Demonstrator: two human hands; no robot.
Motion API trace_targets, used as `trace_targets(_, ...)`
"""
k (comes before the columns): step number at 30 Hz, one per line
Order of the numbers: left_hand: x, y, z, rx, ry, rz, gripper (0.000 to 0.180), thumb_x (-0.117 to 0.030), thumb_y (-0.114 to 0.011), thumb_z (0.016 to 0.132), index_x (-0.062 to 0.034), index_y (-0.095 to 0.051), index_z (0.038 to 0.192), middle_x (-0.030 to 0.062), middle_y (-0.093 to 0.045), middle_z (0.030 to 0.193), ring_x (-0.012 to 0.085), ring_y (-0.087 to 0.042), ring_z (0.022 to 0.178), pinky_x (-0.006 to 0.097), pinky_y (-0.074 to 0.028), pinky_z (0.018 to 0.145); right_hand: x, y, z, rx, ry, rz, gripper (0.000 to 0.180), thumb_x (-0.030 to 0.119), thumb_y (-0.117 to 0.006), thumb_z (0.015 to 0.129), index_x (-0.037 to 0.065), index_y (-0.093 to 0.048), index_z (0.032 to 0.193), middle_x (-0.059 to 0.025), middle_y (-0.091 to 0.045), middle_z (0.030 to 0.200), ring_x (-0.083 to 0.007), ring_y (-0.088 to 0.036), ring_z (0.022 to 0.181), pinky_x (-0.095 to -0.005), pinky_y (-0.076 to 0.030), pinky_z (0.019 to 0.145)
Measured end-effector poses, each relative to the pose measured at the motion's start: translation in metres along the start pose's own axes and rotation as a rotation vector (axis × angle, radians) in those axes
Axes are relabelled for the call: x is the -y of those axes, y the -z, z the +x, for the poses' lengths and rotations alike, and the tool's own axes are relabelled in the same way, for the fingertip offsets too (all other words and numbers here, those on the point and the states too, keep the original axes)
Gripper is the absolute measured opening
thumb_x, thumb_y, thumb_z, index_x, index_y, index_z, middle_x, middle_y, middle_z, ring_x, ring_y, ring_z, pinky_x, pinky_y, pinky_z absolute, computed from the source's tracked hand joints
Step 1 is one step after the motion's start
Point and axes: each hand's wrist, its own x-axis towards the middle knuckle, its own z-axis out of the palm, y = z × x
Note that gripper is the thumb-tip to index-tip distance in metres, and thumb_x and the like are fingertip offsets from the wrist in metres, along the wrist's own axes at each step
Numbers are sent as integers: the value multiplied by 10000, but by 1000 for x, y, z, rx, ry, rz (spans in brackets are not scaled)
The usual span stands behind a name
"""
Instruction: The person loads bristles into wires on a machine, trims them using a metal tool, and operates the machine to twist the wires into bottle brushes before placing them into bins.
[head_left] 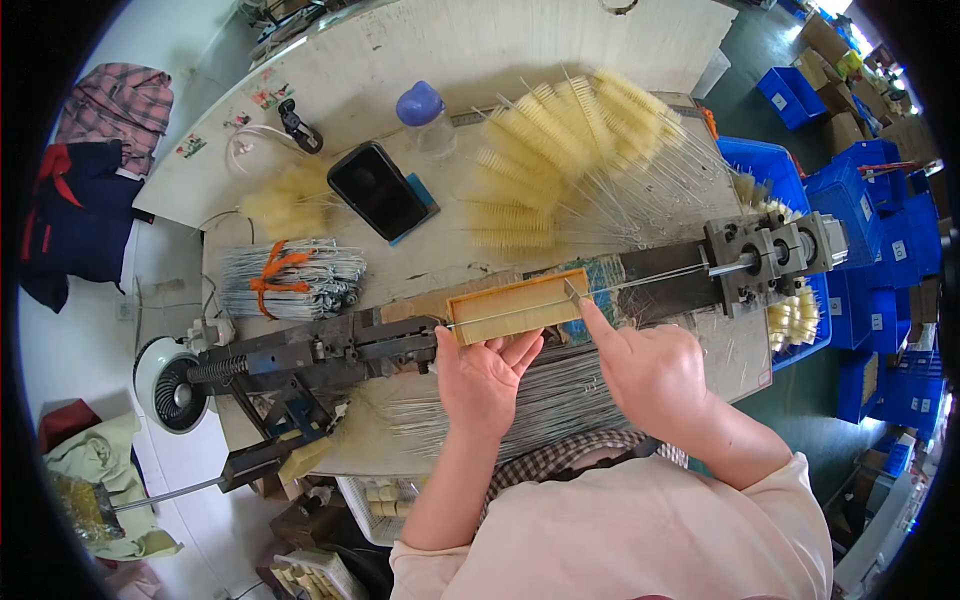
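My left hand (480, 385) is palm up under a shallow yellowish tray (510, 312) with an orange-brown rim. Its thumb rests by the tray's left end and its fingers reach beneath the near edge. My right hand (650, 365) is at the tray's right end, index finger stretched to the rim and the other fingers curled. A thin grey strip (572, 290) shows at that fingertip; whether the fingers pinch it is hidden. A twisted wire (640, 285) runs lengthwise over the tray, between the dark clamp (400, 340) at left and the metal spindle block (765, 262) at right.
Yellow bristle brushes (570, 140) with wire stems fan out at the back. An orange-tied wire bundle (290, 280), a phone (380, 190) and a purple-capped bottle (425, 115) lie beyond the machine. Loose wires (550, 400) lie nearer me. A small fan (172, 383) stands left; blue bins (880, 250) are right.
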Motion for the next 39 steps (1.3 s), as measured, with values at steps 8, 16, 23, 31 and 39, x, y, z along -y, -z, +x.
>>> trace_targets(8, -9, -8, -2, -15, 91, 67, 780, -642, -260, 845, -14, -303, 1304, 89, -374, 1317, 271, -422, 1160, 379, -275, 985, 6, -5, -1, 53, -28, 4, 552, 52, -597, 636, -28, -503, 1174, -2, -409, 510, -147, -430, 403, -299, -341, 400)
trace_targets(16, -14, -6, 1, -9, 171, 277, 730, -636, -232, 853, -77, -304, 1318, 64, -378, 1322, 243, -414, 1169, 338, -287, 888, 3, -8, -7, 79, -61, -70, 591, 106, -554, 619, -21, -492, 1193, 18, -419, 546, -114, -459, 443, -262, -373, 412)
trace_targets(23, 7, 28, 3, 37, 184, 561, 707, -640, -257, 849, -114, -280, 1321, 37, -384, 1324, 190, -408, 1181, 316, -269, 895, -1, 9, -25, -179, -250, 343, 456, 35, -559, 777, -11, -433, 1214, -43, -562, 638, -176, -489, 440, -308, -415, 437)
trace_targets(31, 18, 19, -25, -146, 313, 636, 476, -345, -481, 890, -64, -365, 1256, 86, -460, 1243, 187, -494, 1075, 320, -359, 880, -30, -33, -80, -28, -862, 1469, 205, -13, -509, 841, 24, -465, 1038, -27, -541, 882, -51, -466, 734, -188, -398, 659)
trace_targets(39, -18, 93, -90, -415, -48, -56, 328, -297, -437, 918, -49, -541, 1106, 8, -558, 740, 99, -438, 563, 306, -438, 664, -19, -55, -81, 290, -707, 1155, 209, 129, -542, 853, 53, -585, 1044, -50, -588, 793, -103, -506, 663, -244, -423, 601)
